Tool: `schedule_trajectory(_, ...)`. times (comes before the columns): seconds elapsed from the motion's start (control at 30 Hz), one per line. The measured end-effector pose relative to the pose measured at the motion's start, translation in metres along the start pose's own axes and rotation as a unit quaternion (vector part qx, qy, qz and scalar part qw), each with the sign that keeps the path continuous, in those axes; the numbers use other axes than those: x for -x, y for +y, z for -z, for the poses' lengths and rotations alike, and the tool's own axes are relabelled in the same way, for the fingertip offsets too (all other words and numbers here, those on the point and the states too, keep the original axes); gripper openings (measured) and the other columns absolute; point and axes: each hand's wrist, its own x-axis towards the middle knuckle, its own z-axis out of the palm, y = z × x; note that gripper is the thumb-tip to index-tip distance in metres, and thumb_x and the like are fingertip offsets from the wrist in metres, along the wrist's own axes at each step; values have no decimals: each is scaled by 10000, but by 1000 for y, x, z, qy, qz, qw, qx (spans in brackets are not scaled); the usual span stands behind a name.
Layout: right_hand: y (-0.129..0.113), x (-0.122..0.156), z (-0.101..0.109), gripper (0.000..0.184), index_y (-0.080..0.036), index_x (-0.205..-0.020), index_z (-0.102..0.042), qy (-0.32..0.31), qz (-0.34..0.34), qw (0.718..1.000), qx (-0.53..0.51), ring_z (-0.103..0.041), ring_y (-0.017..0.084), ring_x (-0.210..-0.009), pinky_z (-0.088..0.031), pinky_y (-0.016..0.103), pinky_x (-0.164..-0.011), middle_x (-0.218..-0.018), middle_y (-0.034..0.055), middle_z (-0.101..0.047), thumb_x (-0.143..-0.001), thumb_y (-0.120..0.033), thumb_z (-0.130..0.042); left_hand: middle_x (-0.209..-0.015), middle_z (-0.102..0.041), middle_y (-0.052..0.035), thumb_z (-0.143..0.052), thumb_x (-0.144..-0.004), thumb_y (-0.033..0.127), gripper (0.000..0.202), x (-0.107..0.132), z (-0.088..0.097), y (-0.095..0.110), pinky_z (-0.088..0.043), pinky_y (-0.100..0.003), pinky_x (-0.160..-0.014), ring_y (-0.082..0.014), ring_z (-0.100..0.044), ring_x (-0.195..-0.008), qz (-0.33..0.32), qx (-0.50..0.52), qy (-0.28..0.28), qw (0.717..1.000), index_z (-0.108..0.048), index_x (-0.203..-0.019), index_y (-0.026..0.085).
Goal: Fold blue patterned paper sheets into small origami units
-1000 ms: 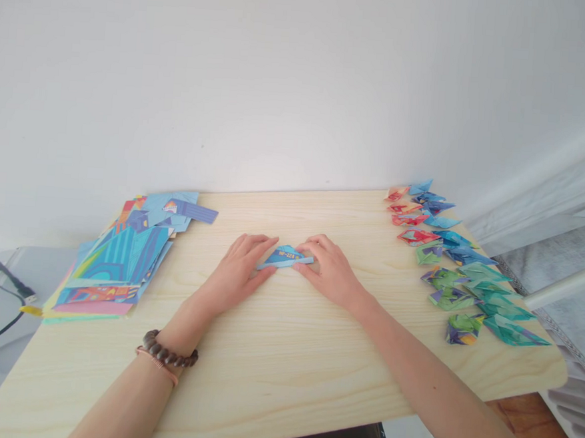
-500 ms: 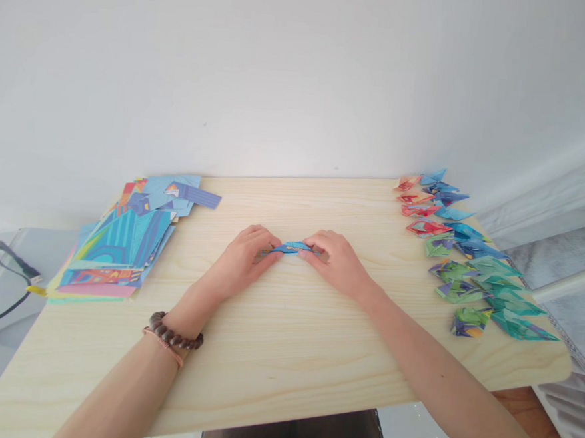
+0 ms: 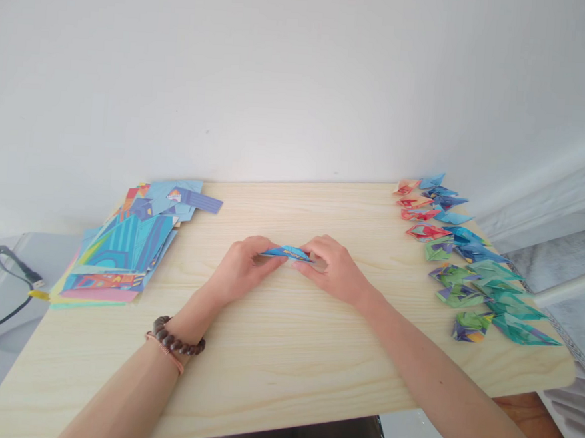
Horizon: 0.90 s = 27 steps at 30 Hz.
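At the middle of the bench point(image 3: 262, 370), the left hand point(image 3: 243, 266) is closed in a pinch on the left end of a blue paper point(image 3: 295, 251); the right hand point(image 3: 338, 269) pinches its right end the same way. Beads point(image 3: 168, 339) circle the left wrist. Well left lies a pile of sheets point(image 3: 125, 242), with a cable point(image 3: 16, 263) past it. Well right, folded shapes point(image 3: 473, 251) lie in two columns, red and green beside blue and teal.
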Motion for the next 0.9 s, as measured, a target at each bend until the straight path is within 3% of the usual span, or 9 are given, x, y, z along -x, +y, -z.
schedule_trajectory(0.17,4,-2,1,127,-210,-812,-608,-10,-5,1000,-11,-511,158,-749,-403,294,-719,-753,12,-609,-871,-307,-552,-949,-717,-5,-567,-845,426,259,1,6,-9,-354,-389,-1049,-250,-508,-1203,50,97,-63,992,-722,-926,234)
schedule_trajectory(0.33,5,-4,5,164,-202,-735,-603,-25,-17,999,-21,-504,140,-706,-383,275,-685,-693,-6,-577,-844,-324,-594,-1074,-691,-10,-522,-875,398,288,1,13,-10,-267,-440,-1107,-246,-424,-1285,26,120,-121,985,-693,-1039,234)
schedule_trajectory(0.47,5,-2,4,162,-189,-718,-580,-25,7,999,-24,-483,133,-683,-378,272,-671,-679,-6,-549,-831,-304,-602,-975,-710,-25,-586,-822,377,251,1,8,-5,-300,-407,-1080,-245,-483,-1221,30,86,-100,991,-702,-964,206)
schedule_trajectory(0.63,2,0,-2,108,-184,-740,-549,-33,45,998,-43,-480,144,-719,-390,273,-673,-694,4,-531,-821,-242,-591,-821,-685,-27,-623,-770,343,199,2,1,-1,-423,-354,-946,-235,-585,-1020,24,11,-75,997,-681,-865,178)
schedule_trajectory(0.77,-1,1,-3,123,-185,-736,-537,-28,51,997,-44,-482,150,-733,-396,278,-676,-705,11,-532,-835,-250,-570,-703,-633,16,-591,-777,288,147,2,1,4,-332,-368,-1052,-184,-598,-881,-42,-23,-81,996,-652,-854,179)
schedule_trajectory(0.9,-2,2,-2,133,-179,-743,-549,-38,48,997,-43,-484,148,-727,-394,278,-677,-705,14,-536,-845,-263,-560,-712,-617,28,-559,-777,249,101,0,3,9,-301,-368,-1079,-161,-587,-826,-77,-36,-96,992,-626,-813,182)
